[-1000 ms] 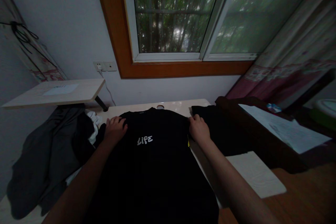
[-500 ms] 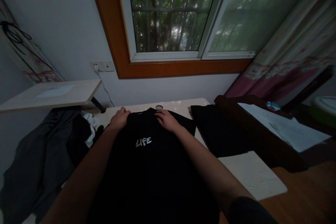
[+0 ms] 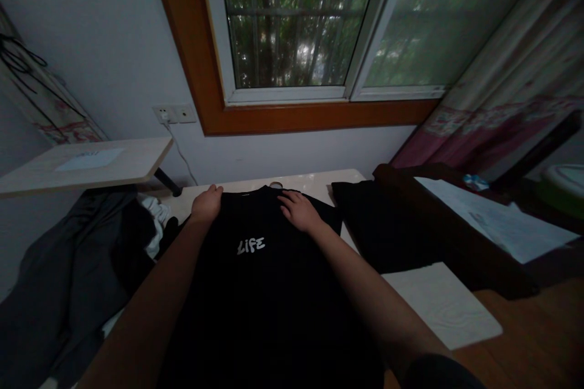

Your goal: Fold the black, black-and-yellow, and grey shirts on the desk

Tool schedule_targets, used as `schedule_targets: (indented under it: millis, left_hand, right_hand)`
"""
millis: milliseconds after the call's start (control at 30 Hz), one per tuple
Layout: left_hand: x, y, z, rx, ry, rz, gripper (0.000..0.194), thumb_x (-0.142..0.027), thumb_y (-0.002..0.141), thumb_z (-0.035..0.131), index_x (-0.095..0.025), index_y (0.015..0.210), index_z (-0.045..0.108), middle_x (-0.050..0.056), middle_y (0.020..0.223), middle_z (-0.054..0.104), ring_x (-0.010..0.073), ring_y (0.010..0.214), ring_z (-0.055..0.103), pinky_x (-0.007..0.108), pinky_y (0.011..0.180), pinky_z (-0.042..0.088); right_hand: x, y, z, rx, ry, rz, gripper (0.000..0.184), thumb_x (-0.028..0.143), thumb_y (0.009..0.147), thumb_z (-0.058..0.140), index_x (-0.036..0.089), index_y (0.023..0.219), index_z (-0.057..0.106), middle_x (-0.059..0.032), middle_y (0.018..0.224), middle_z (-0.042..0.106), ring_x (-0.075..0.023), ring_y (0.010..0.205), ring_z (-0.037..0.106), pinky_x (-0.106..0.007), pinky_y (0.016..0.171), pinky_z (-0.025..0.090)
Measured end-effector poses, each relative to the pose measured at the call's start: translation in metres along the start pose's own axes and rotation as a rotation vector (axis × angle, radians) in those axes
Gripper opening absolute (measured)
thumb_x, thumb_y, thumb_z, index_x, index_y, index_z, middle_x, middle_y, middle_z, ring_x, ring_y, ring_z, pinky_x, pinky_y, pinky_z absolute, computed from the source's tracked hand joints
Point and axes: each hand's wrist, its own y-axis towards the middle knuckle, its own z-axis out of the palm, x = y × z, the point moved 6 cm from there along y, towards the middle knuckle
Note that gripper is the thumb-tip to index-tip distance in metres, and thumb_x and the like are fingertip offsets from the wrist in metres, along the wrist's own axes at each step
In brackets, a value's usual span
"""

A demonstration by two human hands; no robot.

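Note:
A black T-shirt (image 3: 255,292) with white lettering lies spread on the pale table, its collar toward the wall. My left hand (image 3: 207,203) is closed on the shirt near the left of the collar, fingers curled together. On the other side of the collar, my right hand (image 3: 298,210) rests with its fingers stretched out flat on the fabric. A short sleeve fans out to the right beyond that hand. Behind the collar, a small round object (image 3: 276,185) shows only in part. The shirt's lower end is lost in darkness.
Dark grey clothes (image 3: 68,279) are heaped at the left, below a small raised shelf (image 3: 114,161). Folded black cloth (image 3: 387,225) lies on the right of the table (image 3: 449,310). Past it stands dark furniture with a white sheet (image 3: 493,219) on top. A window (image 3: 296,18) is ahead.
My right hand has slid slightly to the right along the shirt's shoulder. My left hand has drawn into a tighter grip at the left shoulder. The view has shifted slightly.

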Motion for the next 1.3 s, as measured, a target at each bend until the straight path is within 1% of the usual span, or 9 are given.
schedule_targets:
  millis: [167, 300, 467, 667, 867, 967, 1033, 1100, 1300]
  left_hand:
    - [-0.005, -0.009, 0.011, -0.032, -0.016, -0.035, 0.037, -0.025, 0.101, 0.034, -0.023, 0.13, 0.057, 0.014, 0.126, 0.056, 0.0251, 0.1, 0.065, 0.036, 0.081, 0.05]
    - [-0.004, -0.01, 0.016, -0.032, -0.031, -0.027, 0.037, -0.026, 0.102, 0.036, -0.028, 0.132, 0.058, 0.011, 0.126, 0.055, 0.0242, 0.099, 0.063, 0.035, 0.081, 0.048]
    - [-0.003, -0.009, 0.016, -0.084, -0.042, 0.042, 0.041, -0.023, 0.101, 0.038, -0.029, 0.134, 0.061, 0.011, 0.122, 0.056, 0.0257, 0.106, 0.057, 0.035, 0.084, 0.047]
    - [0.004, -0.008, 0.02, -0.239, 0.04, -0.028, 0.039, -0.03, 0.1, 0.041, -0.024, 0.127, 0.068, 0.015, 0.117, 0.058, 0.0329, 0.111, 0.051, 0.039, 0.081, 0.049]
    - [0.015, -0.009, 0.023, -0.348, -0.071, -0.044, 0.039, -0.027, 0.097, 0.048, -0.025, 0.131, 0.066, 0.014, 0.119, 0.059, 0.0326, 0.111, 0.051, 0.043, 0.088, 0.049]
    - [0.011, -0.011, 0.019, -0.365, -0.171, 0.144, 0.04, -0.023, 0.095, 0.05, -0.026, 0.132, 0.066, 0.012, 0.12, 0.06, 0.0296, 0.112, 0.052, 0.044, 0.098, 0.047]
    - [0.002, -0.014, 0.019, -0.319, -0.212, 0.328, 0.036, -0.023, 0.095, 0.05, -0.026, 0.124, 0.07, 0.009, 0.121, 0.063, 0.0276, 0.115, 0.052, 0.043, 0.103, 0.045]
    - [-0.004, -0.017, 0.02, -0.263, -0.221, 0.416, 0.032, -0.025, 0.094, 0.051, -0.027, 0.119, 0.072, 0.007, 0.121, 0.065, 0.0267, 0.117, 0.052, 0.043, 0.106, 0.044]
    - [0.0, -0.019, 0.021, -0.252, -0.119, 0.224, 0.039, -0.037, 0.097, 0.049, -0.028, 0.131, 0.065, 0.007, 0.135, 0.065, 0.0299, 0.128, 0.05, 0.047, 0.106, 0.042]
  right_hand:
    - [0.014, 0.004, -0.007, -0.024, -0.062, 0.01, 0.043, 0.023, 0.098, 0.052, 0.02, 0.141, 0.058, -0.0131, 0.148, 0.054, -0.0324, 0.134, 0.046, -0.05, 0.114, 0.038]
    - [0.043, 0.019, -0.008, -0.053, -0.005, -0.129, 0.048, 0.012, 0.094, 0.05, 0.016, 0.142, 0.058, -0.0119, 0.146, 0.056, -0.0291, 0.135, 0.045, -0.045, 0.118, 0.034]
    - [0.071, 0.041, 0.012, -0.014, 0.081, -0.21, 0.039, 0.024, 0.101, 0.047, 0.016, 0.136, 0.063, -0.01, 0.141, 0.061, -0.0254, 0.135, 0.047, -0.042, 0.121, 0.031]
    - [0.066, 0.051, 0.03, 0.026, 0.035, -0.037, 0.043, 0.037, 0.104, 0.046, 0.023, 0.143, 0.058, -0.0062, 0.153, 0.052, -0.0276, 0.144, 0.04, -0.05, 0.123, 0.026]
    - [0.063, 0.048, 0.03, 0.045, 0.014, -0.021, 0.046, 0.041, 0.105, 0.042, 0.027, 0.147, 0.053, -0.0029, 0.158, 0.047, -0.0263, 0.148, 0.035, -0.049, 0.124, 0.021]
    - [0.062, 0.047, 0.029, 0.063, 0.013, -0.026, 0.046, 0.042, 0.105, 0.041, 0.028, 0.148, 0.052, -0.0025, 0.159, 0.045, -0.0265, 0.149, 0.034, -0.049, 0.124, 0.021]
    - [0.062, 0.047, 0.029, 0.072, 0.013, -0.027, 0.046, 0.042, 0.105, 0.042, 0.028, 0.148, 0.052, -0.0025, 0.159, 0.045, -0.0267, 0.149, 0.033, -0.049, 0.124, 0.021]
    - [0.063, 0.047, 0.028, 0.065, 0.015, -0.034, 0.046, 0.042, 0.105, 0.043, 0.028, 0.147, 0.053, -0.0027, 0.158, 0.046, -0.0267, 0.148, 0.034, -0.049, 0.123, 0.021]
    - [0.064, 0.041, 0.02, -0.02, 0.003, -0.052, 0.04, 0.039, 0.103, 0.047, 0.025, 0.138, 0.061, -0.0047, 0.146, 0.058, -0.0266, 0.14, 0.042, -0.047, 0.122, 0.025]
